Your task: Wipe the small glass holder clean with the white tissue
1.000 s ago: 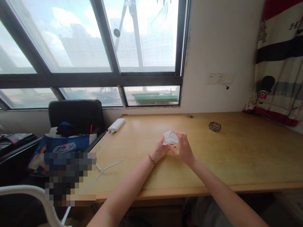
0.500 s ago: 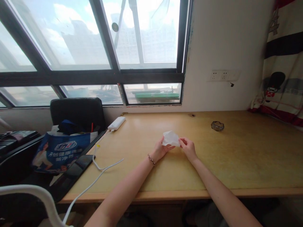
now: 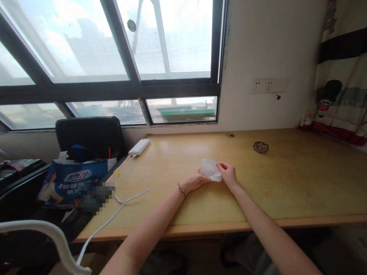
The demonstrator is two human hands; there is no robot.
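Note:
A small white tissue [image 3: 210,170] is held up over the middle of the wooden desk [image 3: 172,152]. My left hand [image 3: 196,180], with a beaded bracelet on the wrist, grips its lower left side, the thumb in front and the other fingers partly hidden behind. My right hand [image 3: 228,173] pinches the upper right edge between thumb and fingers. The sheet looks thin and roughly square, with a fold along its lower edge.
A dark glass-like ashtray [image 3: 260,147] sits at the back right. A white power bank [image 3: 139,148] with a white cable [image 3: 130,201] lies at the desk's left edge. Beyond it, a blue bag [image 3: 76,183] rests on a black chair [image 3: 90,131].
The tissue has gone from crumpled and slanted to flatter and more square. My left thumb has come round to its front, and my right hand has shifted to its upper right edge.

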